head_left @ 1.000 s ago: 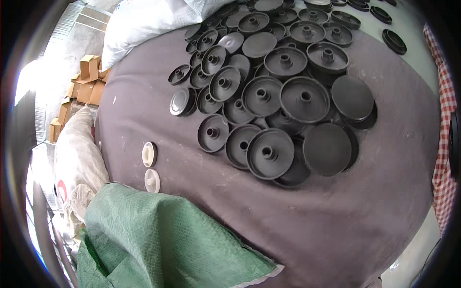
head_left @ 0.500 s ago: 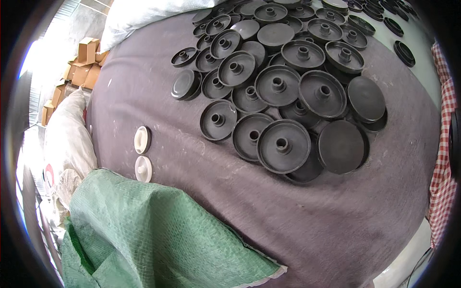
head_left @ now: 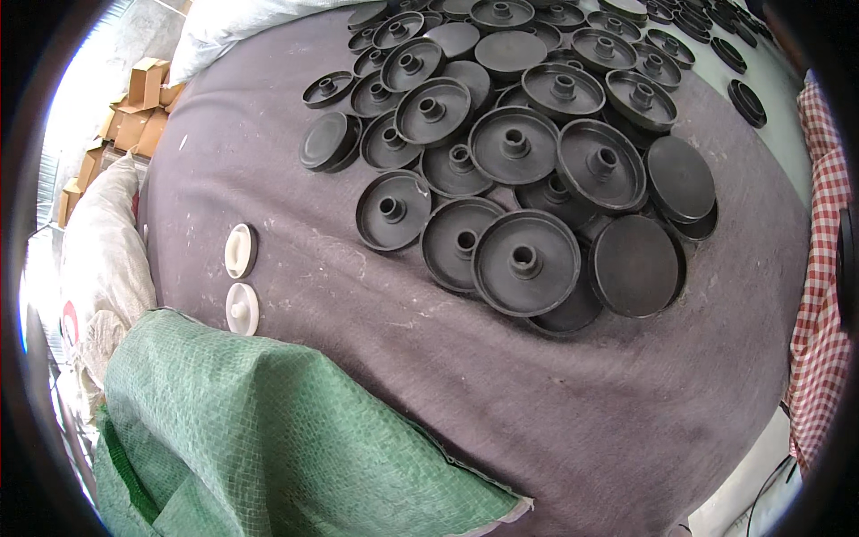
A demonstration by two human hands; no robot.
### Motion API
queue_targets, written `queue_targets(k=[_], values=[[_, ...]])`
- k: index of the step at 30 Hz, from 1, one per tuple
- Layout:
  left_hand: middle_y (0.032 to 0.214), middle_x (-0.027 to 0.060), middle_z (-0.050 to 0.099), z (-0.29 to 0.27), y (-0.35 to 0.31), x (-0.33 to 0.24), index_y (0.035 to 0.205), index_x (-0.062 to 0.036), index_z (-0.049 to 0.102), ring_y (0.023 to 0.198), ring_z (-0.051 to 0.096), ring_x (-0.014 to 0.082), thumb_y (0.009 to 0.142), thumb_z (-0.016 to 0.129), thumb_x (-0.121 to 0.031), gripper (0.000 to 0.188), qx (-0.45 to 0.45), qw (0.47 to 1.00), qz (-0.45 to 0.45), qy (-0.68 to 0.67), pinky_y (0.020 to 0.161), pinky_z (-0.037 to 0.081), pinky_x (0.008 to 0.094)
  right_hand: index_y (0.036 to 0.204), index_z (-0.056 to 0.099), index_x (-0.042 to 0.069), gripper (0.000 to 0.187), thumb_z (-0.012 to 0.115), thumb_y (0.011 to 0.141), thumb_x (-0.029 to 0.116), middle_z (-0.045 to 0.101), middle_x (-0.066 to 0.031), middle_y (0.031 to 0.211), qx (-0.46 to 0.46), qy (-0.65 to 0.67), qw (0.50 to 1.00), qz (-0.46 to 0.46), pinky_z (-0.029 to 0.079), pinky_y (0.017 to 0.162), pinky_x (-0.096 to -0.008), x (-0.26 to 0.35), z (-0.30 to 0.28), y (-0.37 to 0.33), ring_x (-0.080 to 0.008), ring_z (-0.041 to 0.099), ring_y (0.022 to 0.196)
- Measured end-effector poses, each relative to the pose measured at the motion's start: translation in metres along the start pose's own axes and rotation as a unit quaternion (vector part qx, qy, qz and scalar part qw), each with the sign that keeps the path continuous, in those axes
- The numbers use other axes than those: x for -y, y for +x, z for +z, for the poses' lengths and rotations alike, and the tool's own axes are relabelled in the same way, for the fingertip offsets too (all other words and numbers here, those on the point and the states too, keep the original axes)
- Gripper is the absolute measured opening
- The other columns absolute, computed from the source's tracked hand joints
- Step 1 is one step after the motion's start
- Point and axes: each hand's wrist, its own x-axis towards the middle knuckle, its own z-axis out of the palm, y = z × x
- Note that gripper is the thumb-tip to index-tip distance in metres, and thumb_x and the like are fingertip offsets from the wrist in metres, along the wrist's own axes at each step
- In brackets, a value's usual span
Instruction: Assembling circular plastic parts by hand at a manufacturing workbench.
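We see a heap of black discs (head_left: 514,143) on the brownish-grey cloth (head_left: 573,421), spread from the middle of the view up to the far edge. Most lie rim up, each with a short hollow stem rising from its centre. The front disc (head_left: 526,263) sits this way, its stem pointing upward and its round face giving us no long axis across; the stem sets the only clear axis. It overlaps the disc to its left and another partly hidden beneath it. Just to its right, the flat disc (head_left: 635,266) turns a smooth, plain face up, resting over another black rim. Well apart at the left, we find two white discs, the upper white disc (head_left: 240,251) near the lower white disc (head_left: 242,310), whose small knob points up. The green sack (head_left: 224,412) lies just below them. Our left hand and right hand are out of view, so we cannot tell how far open they are or what they hold.
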Motion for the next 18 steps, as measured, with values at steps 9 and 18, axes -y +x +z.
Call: queue_targets(k=[9,18], values=[[0.102,0.006,0.057,-0.012,0.011,0.0,0.097,-0.0102,0.059,0.098,0.053,0.0218,0.066,0.066,-0.017,0.032,0.062,0.998,0.005,-0.025,0.088,0.035,0.0441,0.096,0.058,-0.001,0.026,0.061,0.076,0.016,0.054,-0.0165,0.103,0.107,0.048,0.97,0.212,0.046,0.074,-0.0355,0.08,0.251,-0.08,-0.0244,0.053,0.091],[0.103,0.0062,0.057,-0.045,0.005,-0.039,0.098,-0.01,0.058,0.098,0.053,0.0217,0.067,0.066,-0.017,0.033,0.029,0.99,0.127,-0.059,0.088,0.035,0.0436,0.085,0.058,-0.001,0.021,0.052,0.074,0.017,0.053,-0.0212,0.102,-0.119,-0.062,0.747,0.651,0.044,0.076,-0.0427,0.31,0.654,-0.267,-0.034,0.051,0.095]])
